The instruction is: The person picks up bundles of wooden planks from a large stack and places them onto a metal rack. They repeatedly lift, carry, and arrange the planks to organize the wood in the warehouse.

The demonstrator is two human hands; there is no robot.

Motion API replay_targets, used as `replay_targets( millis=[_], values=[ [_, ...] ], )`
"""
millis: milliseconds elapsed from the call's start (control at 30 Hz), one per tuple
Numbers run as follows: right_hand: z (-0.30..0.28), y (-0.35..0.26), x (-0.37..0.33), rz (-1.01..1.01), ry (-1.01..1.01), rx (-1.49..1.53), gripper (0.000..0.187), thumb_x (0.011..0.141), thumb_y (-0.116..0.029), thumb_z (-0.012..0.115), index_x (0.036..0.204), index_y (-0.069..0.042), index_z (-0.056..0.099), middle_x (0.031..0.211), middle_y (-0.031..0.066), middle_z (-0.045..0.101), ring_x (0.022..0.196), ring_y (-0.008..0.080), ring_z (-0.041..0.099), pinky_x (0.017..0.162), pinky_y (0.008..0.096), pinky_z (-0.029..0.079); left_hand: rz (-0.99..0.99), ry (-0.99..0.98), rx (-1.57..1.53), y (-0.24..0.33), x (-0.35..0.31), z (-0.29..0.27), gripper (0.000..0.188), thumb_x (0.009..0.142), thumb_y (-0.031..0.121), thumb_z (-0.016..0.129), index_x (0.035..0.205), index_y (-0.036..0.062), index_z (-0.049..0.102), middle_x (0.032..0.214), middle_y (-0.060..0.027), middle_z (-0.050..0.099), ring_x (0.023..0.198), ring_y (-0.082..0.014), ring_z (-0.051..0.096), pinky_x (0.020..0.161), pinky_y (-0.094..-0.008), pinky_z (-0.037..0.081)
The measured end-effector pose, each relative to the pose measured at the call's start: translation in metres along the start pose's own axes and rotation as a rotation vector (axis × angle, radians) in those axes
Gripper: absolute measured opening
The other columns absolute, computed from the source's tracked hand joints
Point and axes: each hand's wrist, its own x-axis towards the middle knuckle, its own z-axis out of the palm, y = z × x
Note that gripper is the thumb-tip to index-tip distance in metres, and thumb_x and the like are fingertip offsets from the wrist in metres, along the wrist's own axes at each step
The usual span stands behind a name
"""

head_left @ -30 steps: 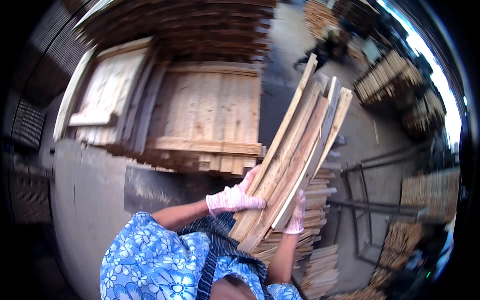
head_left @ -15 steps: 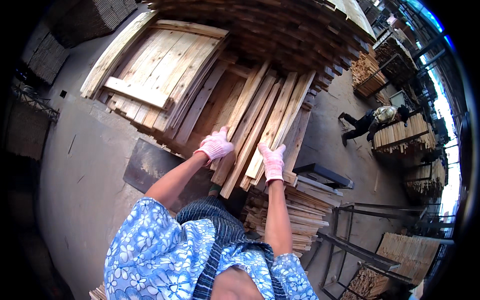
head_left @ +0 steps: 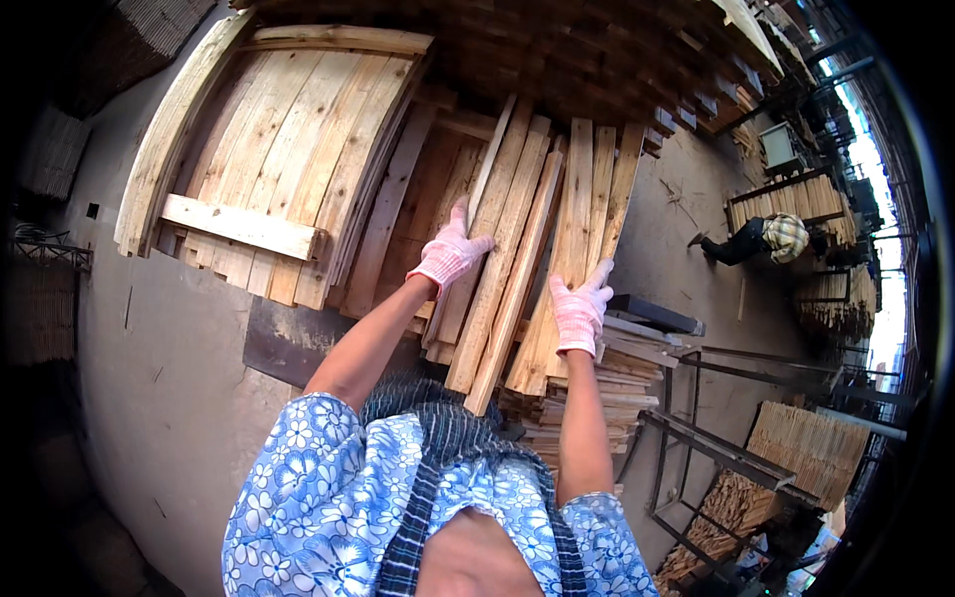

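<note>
Planks, long, flat and yellow-brown with little dark spots, touched by left hand and right hand with fingers spread apart on both.

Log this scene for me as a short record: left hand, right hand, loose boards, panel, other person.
left hand: pink-gloved, at the left group of boards
right hand: pink-gloved, at the right group
loose boards: two groups, long and narrow, a gap between them
plank panel: left of the boards, pale crosspiece at its near end
other person: at right, beside a wood stack
</note>
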Motion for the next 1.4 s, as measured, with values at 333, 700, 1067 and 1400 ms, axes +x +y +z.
replay_targets(
  millis=[333, 700, 1067, 1400],
  values=[
    [0.011, 0.027, -0.025, -0.11, 0.017, 0.025, 0.1, 0.083, -0.044, 0.075, 0.161, -0.016, 0.02, 0.144, 0.027, 0.046, 0.129, 0.0487, 0.051, 0.106, 0.055, 0.045, -0.219, 0.096, 0.226, -0.016, -0.01, -0.055, 0.092, 0.089, 0.034, 0.073, 0.162, 0.0198, 0.019, 0.145, -0.0334, 0.046, 0.128, -0.0457, 0.055, 0.109, -0.0475, 0.044],
    [0.022, 0.041, -0.009, -0.158, 0.014, 0.192, 0.101, 0.088, -0.032, 0.071, 0.164, -0.013, 0.007, 0.144, 0.0336, 0.043, 0.127, 0.0505, 0.052, 0.106, 0.0496, 0.046, -0.011, 0.419, 0.947, 0.0, -0.034, 0.002, 0.074, 0.093, 0.023, 0.063, 0.158, 0.0261, 0.029, 0.132, -0.0251, 0.048, 0.105, -0.0399, 0.054, 0.085, -0.0555, 0.047],
    [-0.013, 0.054, 0.004, -0.127, -0.035, 0.17, 0.095, 0.08, -0.021, 0.072, 0.161, -0.025, 0.022, 0.128, 0.0281, 0.049, 0.111, 0.0471, 0.059, 0.098, 0.05, 0.05, -0.252, 0.373, 0.815, 0.005, -0.016, -0.041, 0.053, 0.107, 0.03, 0.047, 0.155, 0.0433, 0.03, 0.142, -0.0184, 0.048, 0.117, -0.0394, 0.06, 0.092, -0.0494, 0.056],
    [0.039, 0.096, 0.031, -0.265, 0.077, 0.301, 0.068, 0.099, -0.037, 0.06, 0.156, -0.022, 0.027, 0.133, 0.03, 0.049, 0.115, 0.0502, 0.058, 0.096, 0.0539, 0.049, 0.099, 0.14, 0.673, 0.039, -0.058, 0.061, 0.074, 0.093, 0.033, 0.063, 0.159, 0.0272, 0.028, 0.126, -0.0291, 0.049, 0.111, -0.0477, 0.056, 0.091, -0.0575, 0.05]
  ],
)
